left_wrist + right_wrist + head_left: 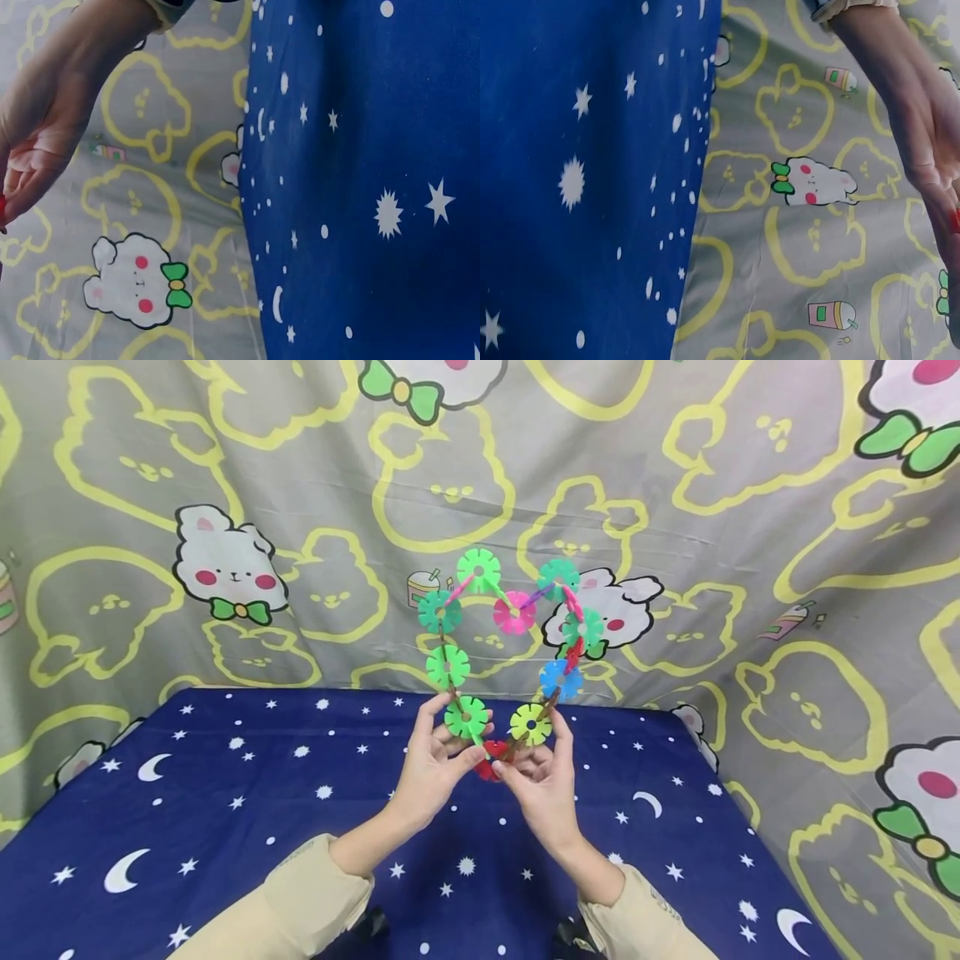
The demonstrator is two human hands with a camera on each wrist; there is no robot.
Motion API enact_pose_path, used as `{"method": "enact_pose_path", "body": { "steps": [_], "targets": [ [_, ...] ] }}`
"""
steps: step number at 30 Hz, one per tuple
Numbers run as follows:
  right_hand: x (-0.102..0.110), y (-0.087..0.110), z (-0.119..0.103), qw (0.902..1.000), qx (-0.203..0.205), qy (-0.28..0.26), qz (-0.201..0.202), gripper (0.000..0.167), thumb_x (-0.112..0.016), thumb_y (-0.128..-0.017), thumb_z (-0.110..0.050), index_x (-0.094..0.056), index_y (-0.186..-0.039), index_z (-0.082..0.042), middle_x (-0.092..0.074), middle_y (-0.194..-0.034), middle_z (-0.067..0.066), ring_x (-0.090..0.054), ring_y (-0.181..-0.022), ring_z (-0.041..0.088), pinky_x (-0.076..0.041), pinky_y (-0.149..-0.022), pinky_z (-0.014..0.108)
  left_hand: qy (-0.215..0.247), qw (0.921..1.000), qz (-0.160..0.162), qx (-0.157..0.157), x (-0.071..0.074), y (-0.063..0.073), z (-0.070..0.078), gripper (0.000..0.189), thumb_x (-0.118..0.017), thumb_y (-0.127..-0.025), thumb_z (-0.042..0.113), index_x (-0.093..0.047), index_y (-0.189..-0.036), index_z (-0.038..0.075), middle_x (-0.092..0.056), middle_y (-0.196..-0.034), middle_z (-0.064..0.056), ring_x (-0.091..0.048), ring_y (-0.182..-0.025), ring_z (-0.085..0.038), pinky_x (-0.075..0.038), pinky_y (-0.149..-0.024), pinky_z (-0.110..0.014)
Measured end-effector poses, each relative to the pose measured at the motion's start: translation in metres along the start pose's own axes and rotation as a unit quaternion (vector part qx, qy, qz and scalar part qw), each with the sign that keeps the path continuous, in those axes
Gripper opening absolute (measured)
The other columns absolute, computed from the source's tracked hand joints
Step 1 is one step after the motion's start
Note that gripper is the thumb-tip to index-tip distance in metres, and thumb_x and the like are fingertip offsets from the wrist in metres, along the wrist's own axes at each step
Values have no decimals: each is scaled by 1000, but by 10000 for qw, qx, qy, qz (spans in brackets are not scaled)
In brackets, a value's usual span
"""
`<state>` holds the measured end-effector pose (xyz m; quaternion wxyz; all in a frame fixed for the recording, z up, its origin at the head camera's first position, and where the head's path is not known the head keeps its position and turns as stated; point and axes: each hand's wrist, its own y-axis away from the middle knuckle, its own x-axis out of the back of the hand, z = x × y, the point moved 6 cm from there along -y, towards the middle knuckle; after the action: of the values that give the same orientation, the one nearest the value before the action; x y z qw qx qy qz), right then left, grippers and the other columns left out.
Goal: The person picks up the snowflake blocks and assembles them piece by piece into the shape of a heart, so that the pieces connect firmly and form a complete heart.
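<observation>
Both hands hold up a heart-shaped ring of slotted plastic snowflake discs [441, 662] in the head view, raised above the table. Its lower tip is a red disc [492, 770], partly covered by the thumbs. On the left side, my left hand [431, 764] grips the ring near the lowest green disc [459, 720]. My right hand [547, 785] pinches the other side of the tip, below the yellow disc [520, 732]. A blue disc [551, 680] sits higher on the right, and a pink disc [506, 620] forms the dip at the top. Each wrist view catches only a red sliver of the ring at its edge.
Under the hands lies a table with a dark blue cloth [285, 777] printed with white moons and stars. A grey curtain [330, 485] with yellow-outlined cartoon animals hangs behind it and along the sides.
</observation>
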<state>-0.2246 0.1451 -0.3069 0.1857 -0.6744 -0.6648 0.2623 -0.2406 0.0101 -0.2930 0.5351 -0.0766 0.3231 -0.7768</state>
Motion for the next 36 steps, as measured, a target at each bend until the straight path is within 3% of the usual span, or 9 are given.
{"method": "enact_pose_path", "body": {
  "steps": [5, 9, 12, 15, 21, 27, 34, 36],
  "targets": [
    [2, -2, 3, 9972, 95, 737, -121, 87, -63, -72, 17, -11, -140, 2, -58, -92, -5, -61, -78, 2, -51, -69, 20, -120, 9999, 20, 4, 4, 0, 1, 63, -64, -82, 1, -24, -131, -2, -45, -121, -40, -61, -99, -9, -49, -82, -27],
    [9, -4, 0, 9810, 450, 1884, 133, 99, -73, -68, 9, -9, -142, -1, -45, -115, 13, -51, -92, 6, -49, -72, 22, -171, 9997, 80, 127, 7, 1, 0, 64, -59, -81, -9, -20, -132, -3, -44, -122, -39, -62, -97, -9, -49, -81, -26],
    [13, -7, -1, 9689, 550, 2404, 204, 108, -78, -64, 4, -5, -144, -2, -37, -121, 21, -44, -100, 15, -46, -75, 23, -103, 9989, 227, 410, 9, 2, -4, 67, -55, -81, -14, -15, -133, 1, -44, -125, -36, -63, -96, -11, -49, -81, -26],
    [13, -8, 1, 9627, 556, 2646, 32, 109, -79, -63, 4, -7, -144, 0, -38, -120, 23, -43, -101, 21, -45, -76, 28, -286, 9968, 364, 647, 11, 3, -9, 74, -55, -82, -14, -9, -136, 9, -47, -125, -32, -63, -98, -20, -49, -81, -26],
    [14, -8, 8, 9455, 780, 3154, -218, 104, -82, -62, -3, -17, -143, 1, -41, -110, 20, -45, -97, 23, -46, -74, 31, -923, 9915, 234, 889, 18, 2, -25, 83, -59, -83, -6, -10, -146, 21, -54, -122, -25, -56, -107, -37, -48, -83, -27],
    [22, -2, 32, 9423, -135, 3323, -389, 98, -81, -66, -12, -20, -141, 5, -42, -104, 14, -41, -91, 18, -43, -74, 29, -1265, 9817, 170, 1412, 23, 9, -51, 80, -61, -84, 0, -15, -146, 20, -58, -110, -26, -58, -103, -38, -49, -84, -36],
    [27, 3, 63, 9233, -1079, 3620, -692, 97, -78, -66, -21, -21, -139, 8, -41, -101, 14, -42, -87, 24, -40, -74, 30, -1940, 9615, 174, 1940, 34, 16, -76, 75, -64, -85, 13, -18, -144, 19, -23, -139, -33, -61, -97, -38, -43, -88, -50],
    [27, 5, 71, 9140, -1322, 3755, -780, 96, -77, -65, -24, -23, -137, 8, -41, -99, 13, -44, -87, 25, -40, -75, 33, -2139, 9542, 154, 2089, 38, 18, -81, 75, -65, -84, 14, -19, -143, 17, -26, -136, -37, -62, -95, -37, -41, -89, -53]
  ]
}}
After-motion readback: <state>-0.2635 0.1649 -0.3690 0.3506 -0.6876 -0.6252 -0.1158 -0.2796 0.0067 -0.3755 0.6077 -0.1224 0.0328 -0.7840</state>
